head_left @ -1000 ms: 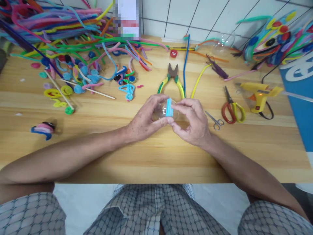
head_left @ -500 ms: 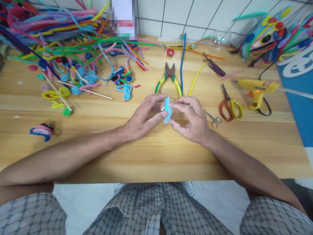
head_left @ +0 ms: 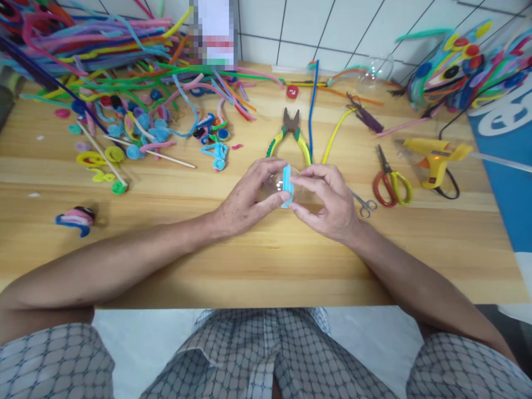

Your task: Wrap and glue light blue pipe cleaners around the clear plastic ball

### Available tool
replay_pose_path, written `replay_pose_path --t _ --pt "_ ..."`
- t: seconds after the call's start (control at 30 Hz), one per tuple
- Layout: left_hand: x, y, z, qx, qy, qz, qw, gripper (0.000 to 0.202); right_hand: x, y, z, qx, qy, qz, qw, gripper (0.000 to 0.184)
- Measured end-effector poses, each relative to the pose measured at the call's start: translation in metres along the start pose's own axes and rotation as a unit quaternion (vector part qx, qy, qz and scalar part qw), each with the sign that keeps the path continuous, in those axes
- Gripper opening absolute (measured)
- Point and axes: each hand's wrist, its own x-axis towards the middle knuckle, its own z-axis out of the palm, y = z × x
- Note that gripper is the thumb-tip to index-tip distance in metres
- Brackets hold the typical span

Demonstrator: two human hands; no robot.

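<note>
A clear plastic ball [head_left: 273, 182] is held between my hands above the wooden table. Light blue fuzzy strips [head_left: 287, 186] form a band around its middle. My left hand [head_left: 243, 195] is wrapped round the ball's left side, its thumb pressing on the band's lower part. With fingertips and thumb, my right hand [head_left: 330, 204] grips the right edge of the band, and part of the ball shows behind those fingers. Just beyond the hands lie pliers [head_left: 310, 149] with green and yellow handles, a blue pipe cleaner [head_left: 313, 111] and a yellow pipe cleaner [head_left: 336, 132].
To the right are small metal scissors [head_left: 366, 206], red-and-yellow-handled scissors [head_left: 391, 185] and a yellow glue gun [head_left: 436, 155]. A heap of pipe cleaners [head_left: 103, 44] fills the back left, with wooden sticks [head_left: 152, 152] before it. Another clear ball [head_left: 376, 69] stands near the tiled wall.
The whole view has shifted slightly, so the things on the left appear a little farther right. Both hands keep the same hold on the ball and its blue band.
</note>
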Motion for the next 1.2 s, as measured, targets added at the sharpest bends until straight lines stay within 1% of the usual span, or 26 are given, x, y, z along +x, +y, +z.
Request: replay_pose_path --t 0.2,0.3,0.43,0.53,0.73,0.83,1.0,1.13,1.2 --pt "-0.002 -0.005 0.005 -0.06 0.006 -0.048 0.997 0.06 0.0 -0.001 -0.001 -0.003 -0.002 -0.002 1.0 0.058" --pt "-0.002 -0.004 0.004 -0.05 0.013 -0.051 0.997 0.062 0.001 -0.001 0.0 -0.007 0.0 -0.008 1.0 0.057" --pt "-0.001 -0.001 0.004 -0.013 0.017 -0.038 0.999 0.058 0.001 -0.003 0.002 -0.007 0.012 -0.014 1.0 0.056" --pt "0.0 0.002 0.003 -0.004 0.017 -0.037 0.999 0.056 0.001 -0.003 0.002 -0.009 0.01 -0.012 1.0 0.057" --pt "0.0 0.007 0.002 -0.022 0.011 -0.071 0.997 0.056 -0.001 -0.003 0.001 -0.022 -0.018 0.001 1.0 0.06" --pt "0.0 0.008 0.002 -0.041 0.013 -0.088 0.995 0.056 -0.001 -0.003 0.0 -0.024 -0.011 -0.005 1.0 0.063" --pt "0.001 0.009 0.004 -0.054 0.017 -0.098 0.994 0.055 0.0 -0.002 -0.002 -0.017 0.008 -0.016 1.0 0.068" --pt "0.002 0.01 0.004 -0.055 0.018 -0.099 0.993 0.054 -0.001 -0.002 -0.001 -0.042 -0.005 -0.017 0.999 0.064" --pt "0.002 0.011 0.003 -0.059 0.017 -0.103 0.993 0.054 -0.001 -0.001 0.001 -0.046 -0.001 -0.024 0.999 0.06"
